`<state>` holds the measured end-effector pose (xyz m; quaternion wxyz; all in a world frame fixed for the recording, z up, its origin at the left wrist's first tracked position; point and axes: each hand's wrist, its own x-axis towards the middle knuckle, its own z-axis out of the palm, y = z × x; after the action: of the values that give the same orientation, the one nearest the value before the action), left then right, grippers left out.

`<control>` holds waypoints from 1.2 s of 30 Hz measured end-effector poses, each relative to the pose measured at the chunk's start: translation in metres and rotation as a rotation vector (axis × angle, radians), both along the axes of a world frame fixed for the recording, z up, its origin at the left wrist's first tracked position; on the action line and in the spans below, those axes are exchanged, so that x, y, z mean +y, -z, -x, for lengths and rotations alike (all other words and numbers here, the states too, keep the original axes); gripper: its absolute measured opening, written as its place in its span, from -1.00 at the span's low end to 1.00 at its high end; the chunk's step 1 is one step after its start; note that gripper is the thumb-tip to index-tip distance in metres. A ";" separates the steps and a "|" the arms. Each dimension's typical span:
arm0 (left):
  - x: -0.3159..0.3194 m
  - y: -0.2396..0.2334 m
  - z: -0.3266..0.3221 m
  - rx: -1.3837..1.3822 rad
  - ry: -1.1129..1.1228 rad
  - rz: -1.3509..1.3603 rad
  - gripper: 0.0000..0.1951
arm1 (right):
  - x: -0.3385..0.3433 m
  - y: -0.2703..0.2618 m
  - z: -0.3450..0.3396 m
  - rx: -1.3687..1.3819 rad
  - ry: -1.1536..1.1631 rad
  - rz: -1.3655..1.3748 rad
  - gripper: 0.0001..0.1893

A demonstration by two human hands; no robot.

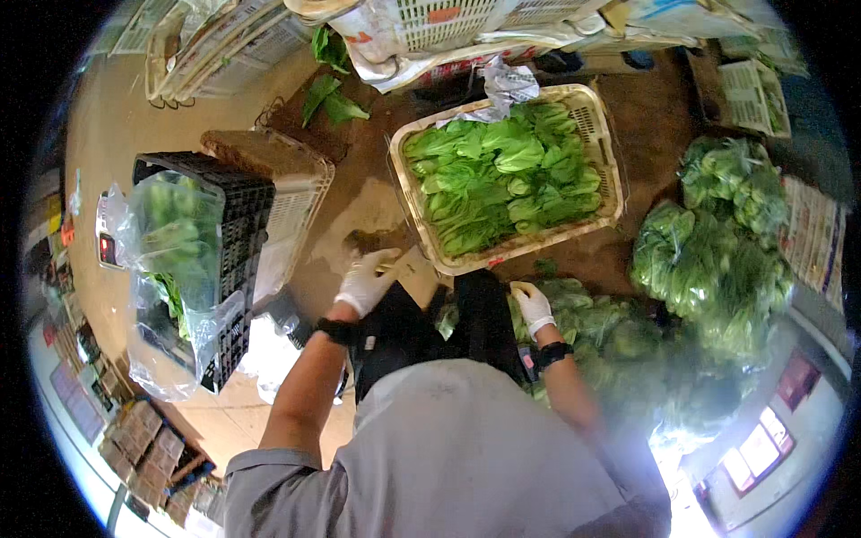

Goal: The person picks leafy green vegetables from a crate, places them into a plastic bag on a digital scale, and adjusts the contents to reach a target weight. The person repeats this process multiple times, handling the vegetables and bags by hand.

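A cream plastic crate (pixel 430 252) full of leafy green vegetables (pixel 511 168) stands in front of my knees, with crumpled paper (pixel 510 87) at its far edge. My left hand (pixel 366 279), in a white glove, is beside my left knee, near the crate's lower left corner; it holds nothing visible and the fingers are apart. By my right knee is my gloved right hand (pixel 533 306), fingers bent, close to bagged greens (pixel 572 313); whether it grips anything cannot be told. At left, a black plastic crate (pixel 245 222) is lined with a clear plastic bag (pixel 215 329) with greens inside.
Clear bags of greens (pixel 713 262) are piled at the right. A cream crate (pixel 296 215) stands on its side against the black one. Behind the black crate is a scale with a lit display (pixel 106 249). Loose leaves (pixel 333 101) and stacked crates (pixel 444 27) are at the far side.
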<state>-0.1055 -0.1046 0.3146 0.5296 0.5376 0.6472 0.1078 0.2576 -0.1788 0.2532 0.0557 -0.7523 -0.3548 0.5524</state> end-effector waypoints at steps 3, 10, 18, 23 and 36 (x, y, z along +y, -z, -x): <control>-0.005 0.058 -0.057 -0.137 -0.197 0.199 -0.66 | 0.028 0.032 -0.028 -0.025 -0.040 0.099 -0.63; 0.000 0.188 -0.129 -0.362 -0.767 0.672 -0.64 | 0.157 0.132 -0.023 -0.147 -0.482 -0.258 -0.59; 0.060 0.258 -0.123 -0.555 -1.100 0.575 -0.64 | 0.320 0.224 0.022 -0.603 -1.380 -0.629 -0.66; 0.107 0.276 -0.117 -0.835 -1.480 0.632 -0.71 | 0.338 0.201 0.108 -0.235 -1.527 -0.704 -0.72; 0.120 0.350 -0.148 -0.654 -1.816 0.758 -0.71 | 0.346 0.229 0.179 -0.600 -1.653 -0.807 -0.33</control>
<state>0.0428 0.0150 -0.0358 0.5331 -0.4103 0.6248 0.3965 0.0783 0.1667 0.0246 -0.1892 -0.2991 -0.9345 0.0385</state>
